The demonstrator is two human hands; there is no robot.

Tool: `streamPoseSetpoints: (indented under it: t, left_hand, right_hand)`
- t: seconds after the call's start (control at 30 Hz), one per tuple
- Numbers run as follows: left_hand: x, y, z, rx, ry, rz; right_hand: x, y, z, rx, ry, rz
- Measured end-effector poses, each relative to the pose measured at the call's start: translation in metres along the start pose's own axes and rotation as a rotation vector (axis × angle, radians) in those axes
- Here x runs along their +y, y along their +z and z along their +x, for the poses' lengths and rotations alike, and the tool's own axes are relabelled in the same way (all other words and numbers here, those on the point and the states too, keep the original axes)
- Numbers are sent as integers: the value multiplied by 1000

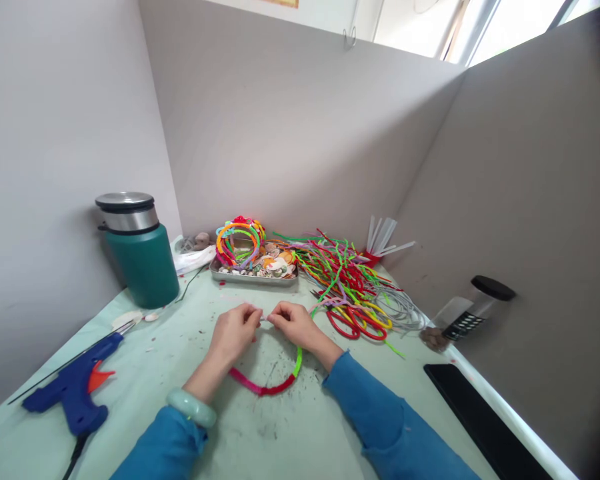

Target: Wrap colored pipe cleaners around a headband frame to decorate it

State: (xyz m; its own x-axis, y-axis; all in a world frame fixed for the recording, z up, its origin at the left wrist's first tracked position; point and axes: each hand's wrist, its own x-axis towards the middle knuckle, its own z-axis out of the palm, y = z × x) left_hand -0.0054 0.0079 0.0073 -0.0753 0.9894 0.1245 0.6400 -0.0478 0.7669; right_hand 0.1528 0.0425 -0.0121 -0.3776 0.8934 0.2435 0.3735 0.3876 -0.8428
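Observation:
A ring wrapped in pink, red and green pipe cleaner (276, 389) curves over the table below my hands. My left hand (235, 335) is closed in a pinch at the ring's far side, and a pale green bangle circles that wrist. Facing it, my right hand (296, 325) pinches there too, its fingertips almost touching the left ones. A thin pale bit shows between the fingertips, too small to make out. Both hands cover the upper part of the ring.
Finished-looking coloured rings (240, 243) stand on a metal tray (255, 279) of shells. Right of it lie tangled pipe cleaners (343, 267) and red-handled scissors (357, 323). A blue glue gun (75, 387) and green bottle (143, 267) are left; a clear jar (467, 313) leans right.

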Motion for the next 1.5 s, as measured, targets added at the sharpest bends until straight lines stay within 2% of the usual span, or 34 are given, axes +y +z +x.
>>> streamPoseSetpoints:
  t: [0.1,0.2,0.27,0.37,0.57,0.77,0.97,1.07,1.13,1.3,1.5]
  left_hand:
    - [3,0,-3,100,201,125]
    - [0,3,-3,141,399,207]
    - [-4,5,-2,150,464,254]
    - [-8,6,0,125,466,296]
    - [-5,4,0,26,411,280]
    - [1,2,-1,26,343,114]
    - [1,-2,4,-112,-17,-274]
    - [2,-3,4,-152,-142,-521]
    - [4,-4,3,-159,-202,-605]
    - [10,-7,0,-200,-242,-703]
    - [8,-5,-1,-274,-228,-730]
  right_hand:
    - [6,0,3,20,22,17]
    - [9,0,5,20,41,50]
    - [9,0,5,20,46,73]
    - [7,0,5,17,49,107]
    - [4,0,3,23,56,173]
    - [5,-1,3,-21,112,296]
    - [0,-5,4,-36,165,517]
    - [-4,-7,3,-29,161,537]
    - [-5,-8,2,-38,154,518]
    - [-7,-9,0,-84,106,471]
    - [-5,-7,2,-42,107,430]
